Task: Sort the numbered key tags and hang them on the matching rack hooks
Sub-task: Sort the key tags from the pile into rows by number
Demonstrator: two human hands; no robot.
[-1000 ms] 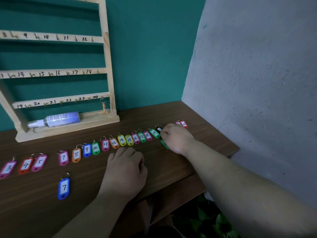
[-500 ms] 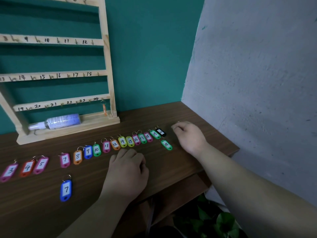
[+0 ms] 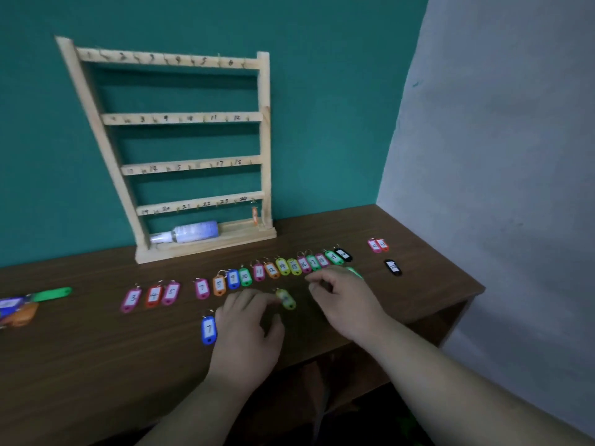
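Both hands have shifted since half a second ago. The right hand (image 3: 347, 304) has come left from the far end of the row (image 3: 272, 270) and hovers before tags 16 to 18. Its fingers are curled, thumb and forefinger close together; whether they pinch anything I cannot tell. A green tag (image 3: 354, 272) peeks out behind it. The left hand (image 3: 244, 329) has uncurled; its fingers reach forward, slightly spread, with the tips at a yellow tag (image 3: 285, 299) lying in front of the row. Blur hides whether they touch it. A blue tag (image 3: 208, 329) marked 7 lies just left of that hand. A black tag (image 3: 392, 267) and two red tags (image 3: 378, 244) lie apart at the right. The rack (image 3: 264, 140) stands on the table (image 3: 96, 365) against the wall, with an orange tag (image 3: 254, 214) on hook 24 and a bottle (image 3: 193, 231) on its base.
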